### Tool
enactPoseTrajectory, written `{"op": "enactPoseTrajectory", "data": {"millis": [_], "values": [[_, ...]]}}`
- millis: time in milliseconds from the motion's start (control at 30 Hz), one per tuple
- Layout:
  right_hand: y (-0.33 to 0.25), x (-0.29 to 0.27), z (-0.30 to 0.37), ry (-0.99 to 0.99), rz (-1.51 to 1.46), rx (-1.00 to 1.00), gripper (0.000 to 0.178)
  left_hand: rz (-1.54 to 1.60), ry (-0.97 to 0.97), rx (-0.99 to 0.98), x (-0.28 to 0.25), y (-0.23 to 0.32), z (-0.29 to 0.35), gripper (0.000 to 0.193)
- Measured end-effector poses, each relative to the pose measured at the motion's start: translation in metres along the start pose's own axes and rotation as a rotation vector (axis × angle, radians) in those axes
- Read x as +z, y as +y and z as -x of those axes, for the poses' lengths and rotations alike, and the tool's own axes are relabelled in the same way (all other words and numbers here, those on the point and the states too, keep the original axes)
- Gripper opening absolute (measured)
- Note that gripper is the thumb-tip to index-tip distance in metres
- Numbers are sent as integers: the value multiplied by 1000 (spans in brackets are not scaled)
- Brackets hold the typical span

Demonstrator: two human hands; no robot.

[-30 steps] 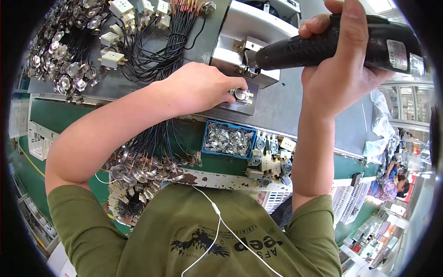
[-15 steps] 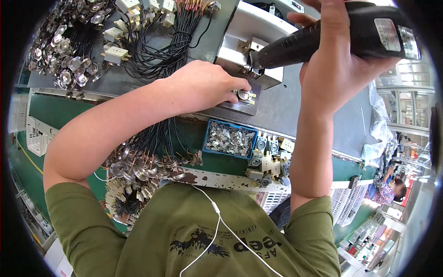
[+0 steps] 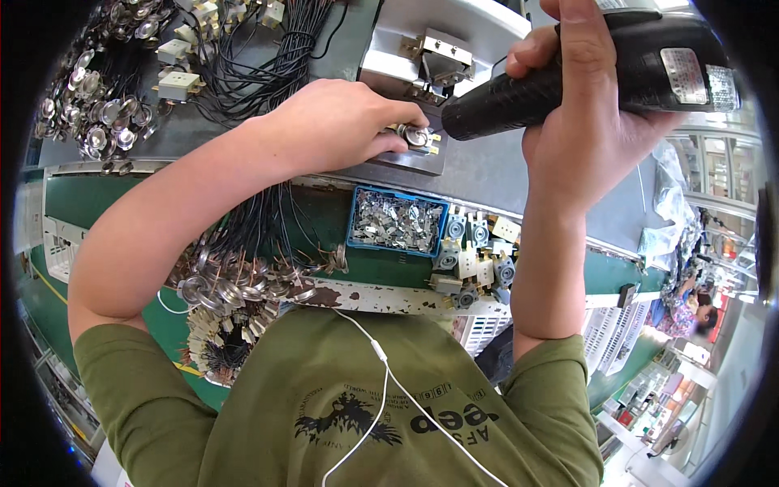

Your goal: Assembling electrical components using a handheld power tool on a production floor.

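Observation:
My left hand (image 3: 341, 122) pinches a small thermostat-like part (image 3: 416, 136) between thumb and index finger. This part has a round metal cap and brass terminals on its right side. It rests at a flat dark metal block (image 3: 406, 166) on the bench. In my right hand (image 3: 580, 122) is a black electric screwdriver (image 3: 503, 101), gripped around its body with the tapered nose pointing left. The nose is close to the right of the part; whether its bit touches is too small to tell. Behind it, a metal fixture (image 3: 389, 69) carries a whitish block with metal tabs (image 3: 446, 53).
A blue tray (image 3: 389, 250) of small metal clips (image 3: 398, 219) sits near me, beside several cream-coloured switch parts (image 3: 466, 260). Black wire bundles (image 3: 284, 61) and metal-capped parts (image 3: 105, 122) lie at left. Clear plastic (image 3: 669, 211) hangs at right. Another person (image 3: 686, 312) is far right.
The screwdriver's nose has come away from the fixture and nearer to the part in my left hand. The left hand keeps its pinch. The whole view has shifted slightly.

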State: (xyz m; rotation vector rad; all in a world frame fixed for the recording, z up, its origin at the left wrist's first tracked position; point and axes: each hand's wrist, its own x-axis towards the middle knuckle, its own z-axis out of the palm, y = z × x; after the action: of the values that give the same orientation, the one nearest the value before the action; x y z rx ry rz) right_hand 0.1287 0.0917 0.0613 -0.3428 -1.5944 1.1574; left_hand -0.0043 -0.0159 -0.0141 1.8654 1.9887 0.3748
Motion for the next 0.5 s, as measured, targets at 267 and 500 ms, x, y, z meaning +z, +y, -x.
{"op": "enactPoseTrajectory", "data": {"millis": [267, 500], "values": [[1, -4, -1, -46, 61, -8, 25, -42, 19, 9, 5, -1, -2, 33], [8, -6, -5, -70, 57, -61, 23, -42, 43, 19, 5, -2, -2, 34]]}}
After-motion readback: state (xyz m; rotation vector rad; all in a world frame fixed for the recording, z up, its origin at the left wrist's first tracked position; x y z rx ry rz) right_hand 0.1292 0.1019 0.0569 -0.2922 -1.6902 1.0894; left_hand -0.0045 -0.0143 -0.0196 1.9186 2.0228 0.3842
